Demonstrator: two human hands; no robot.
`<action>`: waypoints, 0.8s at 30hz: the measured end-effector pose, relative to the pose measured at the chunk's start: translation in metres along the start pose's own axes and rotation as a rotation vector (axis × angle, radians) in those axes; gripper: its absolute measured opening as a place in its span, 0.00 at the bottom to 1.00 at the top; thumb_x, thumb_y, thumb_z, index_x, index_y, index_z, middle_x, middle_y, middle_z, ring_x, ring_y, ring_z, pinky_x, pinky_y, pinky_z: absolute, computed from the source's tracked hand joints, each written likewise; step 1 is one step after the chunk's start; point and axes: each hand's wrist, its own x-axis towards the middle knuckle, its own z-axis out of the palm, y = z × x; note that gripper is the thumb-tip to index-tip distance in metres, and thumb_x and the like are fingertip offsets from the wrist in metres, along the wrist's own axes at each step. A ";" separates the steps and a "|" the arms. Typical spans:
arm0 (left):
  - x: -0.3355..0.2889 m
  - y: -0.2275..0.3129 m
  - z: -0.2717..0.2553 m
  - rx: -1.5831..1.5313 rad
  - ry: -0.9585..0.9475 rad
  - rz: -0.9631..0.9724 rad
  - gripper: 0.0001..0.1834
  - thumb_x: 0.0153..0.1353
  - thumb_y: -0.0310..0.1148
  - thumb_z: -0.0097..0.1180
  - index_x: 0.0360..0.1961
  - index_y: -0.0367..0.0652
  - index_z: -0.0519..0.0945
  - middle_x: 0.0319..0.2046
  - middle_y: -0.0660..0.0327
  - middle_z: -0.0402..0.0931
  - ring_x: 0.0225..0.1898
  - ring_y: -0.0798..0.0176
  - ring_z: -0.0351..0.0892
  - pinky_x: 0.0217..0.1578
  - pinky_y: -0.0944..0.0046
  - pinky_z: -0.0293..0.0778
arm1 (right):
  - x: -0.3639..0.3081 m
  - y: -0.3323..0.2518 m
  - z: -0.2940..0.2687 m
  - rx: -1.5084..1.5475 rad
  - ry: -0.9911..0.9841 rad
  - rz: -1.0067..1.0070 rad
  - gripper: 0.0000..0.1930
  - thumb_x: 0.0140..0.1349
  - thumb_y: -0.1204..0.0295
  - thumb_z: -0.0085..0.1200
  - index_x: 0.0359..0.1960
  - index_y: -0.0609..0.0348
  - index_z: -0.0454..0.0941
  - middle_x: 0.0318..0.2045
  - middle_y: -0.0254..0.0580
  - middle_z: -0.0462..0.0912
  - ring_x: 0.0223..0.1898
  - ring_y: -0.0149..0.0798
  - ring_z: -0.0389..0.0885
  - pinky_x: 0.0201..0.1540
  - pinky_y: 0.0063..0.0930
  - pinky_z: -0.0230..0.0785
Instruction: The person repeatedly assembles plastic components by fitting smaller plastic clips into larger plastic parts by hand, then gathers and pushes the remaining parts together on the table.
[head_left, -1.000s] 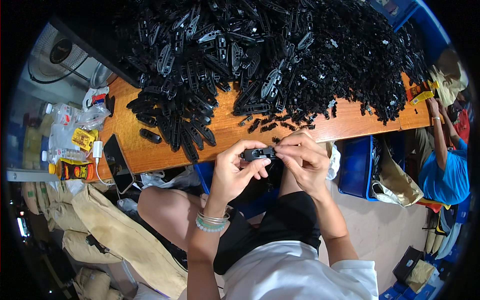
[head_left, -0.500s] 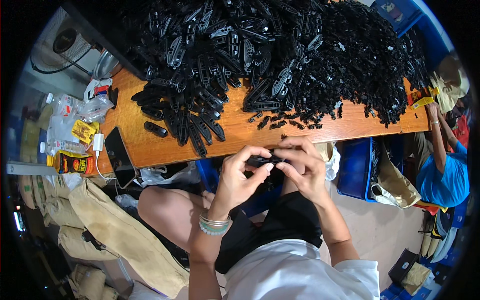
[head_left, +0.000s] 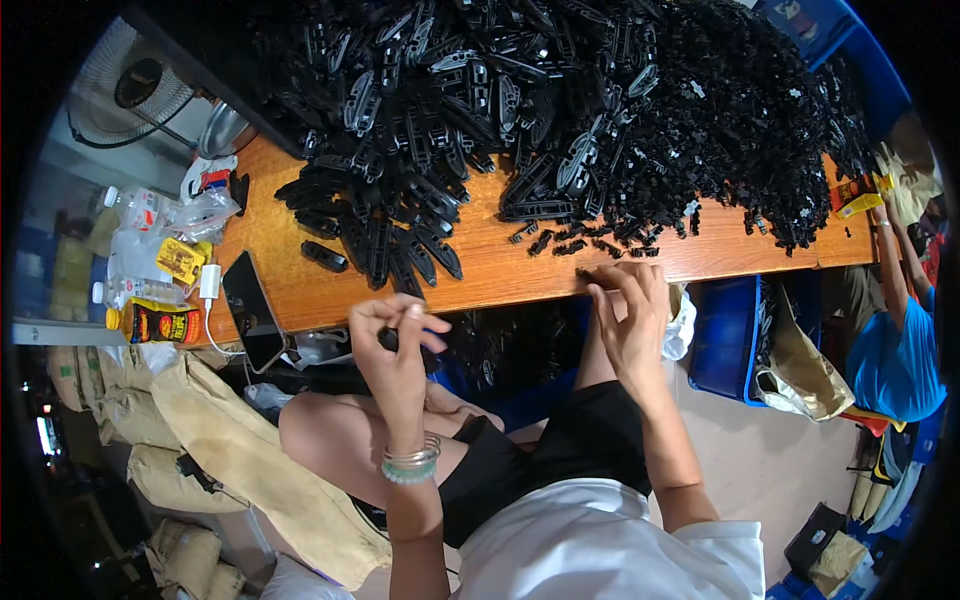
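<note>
My left hand (head_left: 393, 345) hovers in front of the table edge, above my lap, with its fingers apart and nothing visible in them. At the table's front edge my right hand (head_left: 632, 322) has curled fingers, their tips on a small black plastic clip (head_left: 583, 273). Several more small black clips (head_left: 570, 246) lie just beyond it. Long, boat-shaped black plastic parts (head_left: 420, 250) are spread on the table left of the clips, and one single part (head_left: 324, 255) lies at their left end. Below the table edge, black parts (head_left: 487, 372) sit in a dark space between my hands.
Large heaps of black parts (head_left: 700, 130) cover the back of the wooden table (head_left: 500, 285). A phone (head_left: 254, 312) with a white cable, bottles (head_left: 135, 208) and packets lie at the left. Blue bins (head_left: 722, 335) and a person in a blue shirt (head_left: 895, 350) are at the right.
My hands have moved apart. The dark part between them is no longer in my left hand, which has swung left and opened. My right hand has reached up to the clip at the edge.
</note>
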 end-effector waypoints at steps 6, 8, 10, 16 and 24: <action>0.020 -0.026 -0.002 0.816 0.035 0.341 0.18 0.53 0.30 0.61 0.42 0.37 0.69 0.29 0.53 0.71 0.30 0.53 0.74 0.31 0.59 0.70 | -0.004 0.013 0.014 0.091 0.046 -0.015 0.09 0.49 0.81 0.58 0.34 0.62 0.77 0.35 0.45 0.74 0.37 0.47 0.71 0.39 0.36 0.64; 0.020 -0.023 -0.002 0.762 0.054 0.274 0.17 0.54 0.28 0.60 0.43 0.38 0.69 0.28 0.52 0.72 0.30 0.55 0.74 0.31 0.59 0.70 | -0.005 0.016 0.013 0.105 0.093 -0.043 0.08 0.49 0.82 0.58 0.33 0.63 0.77 0.30 0.43 0.74 0.33 0.46 0.71 0.37 0.34 0.64; 0.021 -0.028 -0.012 0.655 0.072 0.266 0.15 0.55 0.26 0.58 0.42 0.37 0.69 0.26 0.56 0.70 0.26 0.61 0.69 0.31 0.63 0.68 | -0.009 0.012 0.007 0.258 0.016 0.081 0.08 0.49 0.81 0.60 0.32 0.64 0.78 0.25 0.41 0.74 0.29 0.43 0.72 0.34 0.30 0.65; 0.009 -0.032 -0.013 0.565 0.083 0.214 0.11 0.57 0.27 0.57 0.38 0.36 0.69 0.25 0.61 0.67 0.26 0.66 0.65 0.32 0.67 0.66 | -0.010 -0.003 0.012 0.445 0.090 0.084 0.10 0.43 0.84 0.63 0.28 0.63 0.77 0.26 0.40 0.77 0.27 0.38 0.73 0.30 0.28 0.64; -0.041 -0.027 0.014 -0.137 -0.161 -0.124 0.08 0.59 0.23 0.53 0.38 0.37 0.68 0.24 0.62 0.71 0.15 0.75 0.67 0.15 0.77 0.62 | -0.022 -0.027 0.014 0.869 0.038 0.247 0.07 0.48 0.86 0.60 0.28 0.66 0.78 0.28 0.41 0.80 0.30 0.32 0.76 0.33 0.22 0.68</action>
